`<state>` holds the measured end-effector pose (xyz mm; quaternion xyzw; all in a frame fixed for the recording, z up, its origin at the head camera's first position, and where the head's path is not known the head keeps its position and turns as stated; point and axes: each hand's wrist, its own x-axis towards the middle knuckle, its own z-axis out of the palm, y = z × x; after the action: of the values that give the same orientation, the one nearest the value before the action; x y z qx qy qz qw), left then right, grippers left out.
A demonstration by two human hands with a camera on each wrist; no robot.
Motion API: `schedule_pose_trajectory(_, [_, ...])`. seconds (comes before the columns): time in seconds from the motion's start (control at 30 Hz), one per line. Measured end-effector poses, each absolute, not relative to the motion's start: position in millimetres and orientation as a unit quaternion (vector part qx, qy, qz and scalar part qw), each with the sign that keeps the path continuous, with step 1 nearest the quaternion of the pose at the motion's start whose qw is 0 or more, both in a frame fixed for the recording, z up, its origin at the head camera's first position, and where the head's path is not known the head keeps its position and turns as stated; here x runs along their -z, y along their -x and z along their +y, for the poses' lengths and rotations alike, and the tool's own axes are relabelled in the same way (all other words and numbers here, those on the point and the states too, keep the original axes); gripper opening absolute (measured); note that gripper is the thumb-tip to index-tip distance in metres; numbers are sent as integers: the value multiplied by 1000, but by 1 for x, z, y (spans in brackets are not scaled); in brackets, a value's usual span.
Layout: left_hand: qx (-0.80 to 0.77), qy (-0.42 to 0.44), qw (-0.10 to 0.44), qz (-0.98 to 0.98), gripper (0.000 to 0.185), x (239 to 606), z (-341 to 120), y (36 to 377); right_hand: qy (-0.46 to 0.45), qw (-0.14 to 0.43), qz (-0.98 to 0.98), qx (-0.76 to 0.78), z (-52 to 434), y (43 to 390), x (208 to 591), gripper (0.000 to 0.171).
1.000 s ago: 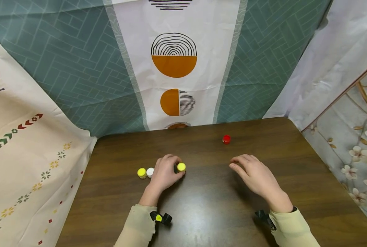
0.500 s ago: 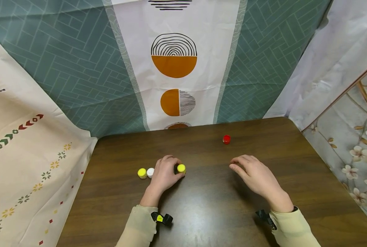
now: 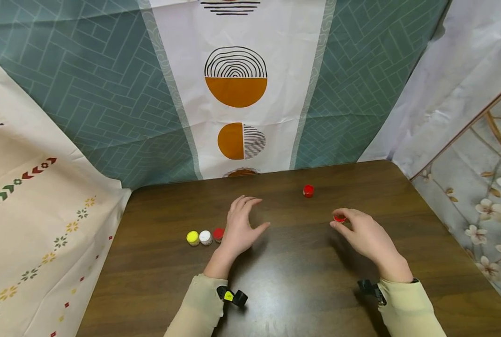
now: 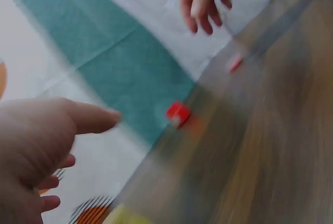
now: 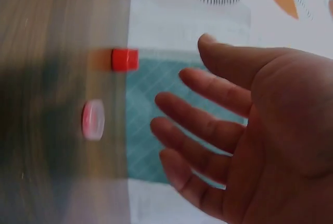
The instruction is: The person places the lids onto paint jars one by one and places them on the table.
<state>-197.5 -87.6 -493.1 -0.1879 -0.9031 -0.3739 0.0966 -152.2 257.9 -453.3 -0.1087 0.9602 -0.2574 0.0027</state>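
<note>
Three small jars stand in a row on the dark wooden table [image 3: 284, 290]: yellow [image 3: 193, 238], white [image 3: 205, 237] and red [image 3: 218, 234]. My left hand [image 3: 250, 216] hovers just right of them, fingers spread and holding nothing. In the blurred left wrist view a yellow shape [image 4: 125, 216] shows at the bottom edge below that hand [image 4: 62, 130]. A small red cap [image 3: 339, 218] lies on the table at the fingertips of my right hand [image 3: 346, 225]. The right wrist view shows the cap [image 5: 93, 120] apart from the straight fingers [image 5: 182, 109]. Another red jar [image 3: 308, 190] stands farther back.
Patterned cloths hang behind the table and over its left side [image 3: 44, 243]. A floral sheet [image 3: 478, 210] hangs past the right edge. A small black clip with a yellow tag [image 3: 231, 296] sits at my left sleeve cuff.
My left hand let go of the yellow-lidded jar, opened and moved forward; that jar is out of sight and the red jar in the row shows. My right hand moved forward to the red cap.
</note>
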Motion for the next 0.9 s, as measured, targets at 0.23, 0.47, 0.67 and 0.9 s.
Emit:
schedule_pose_trajectory(0.23, [486, 127, 21, -865, 57, 507, -5, 230, 57, 37, 960, 270, 283, 157, 464, 49])
schedule_pose_trajectory(0.47, [477, 14, 18, -878, 58, 528, 52, 269, 44, 32, 959, 277, 285, 162, 468, 52])
schedule_pose_trajectory(0.67, [425, -27, 51, -904, 57, 535, 73, 283, 50, 23, 958, 282, 281, 165, 468, 49])
schedule_pose_trajectory(0.9, [422, -64, 71, -902, 59, 538, 92, 284, 39, 20, 962, 271, 286, 164, 470, 46])
